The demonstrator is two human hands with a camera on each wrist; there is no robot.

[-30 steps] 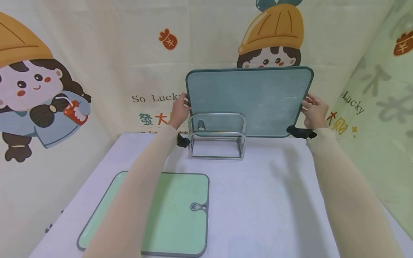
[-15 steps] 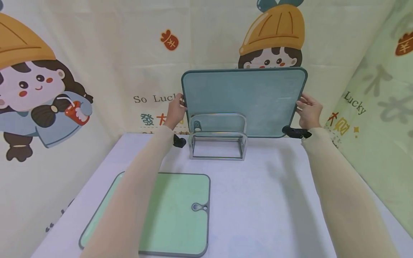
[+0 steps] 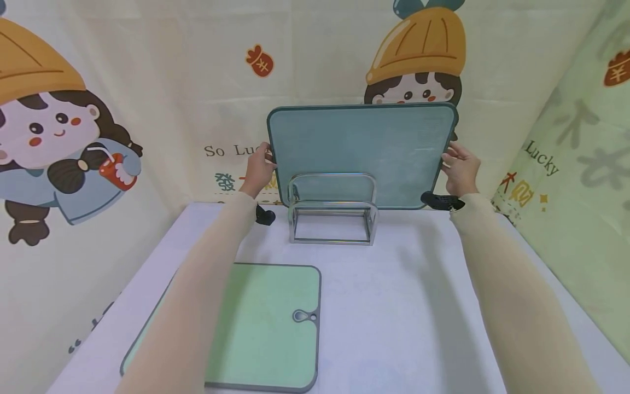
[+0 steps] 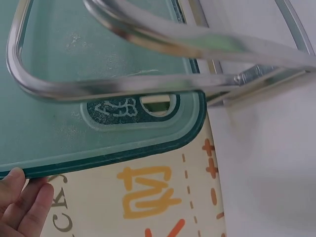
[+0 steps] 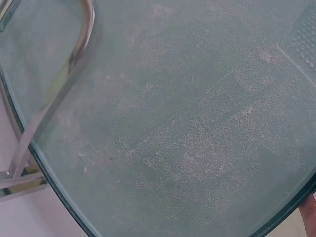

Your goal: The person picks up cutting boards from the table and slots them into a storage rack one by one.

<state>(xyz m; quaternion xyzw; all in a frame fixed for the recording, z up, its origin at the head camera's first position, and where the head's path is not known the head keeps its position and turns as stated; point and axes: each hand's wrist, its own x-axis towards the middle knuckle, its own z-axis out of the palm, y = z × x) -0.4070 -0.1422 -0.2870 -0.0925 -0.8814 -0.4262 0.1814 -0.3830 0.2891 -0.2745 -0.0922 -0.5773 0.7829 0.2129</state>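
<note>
One left hand (image 3: 258, 171): pinches the left edge of a blue-green, dark-rimmed rectangular board (image 3: 361, 142).
Right hand (image 3: 461, 168): grips its right edge, fingers curled.
Board: nearly upright, upper centre, behind two hoops of a silver metal rack (image 3: 332, 204).
Rack: aligning seems the step; next likely calls for level edges.

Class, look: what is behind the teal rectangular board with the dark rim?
Behind the teal rectangular board hangs a cream printed fabric backdrop, with an orange-hatted cartoon figure showing above the board. Whatever the board itself covers is hidden.
</note>
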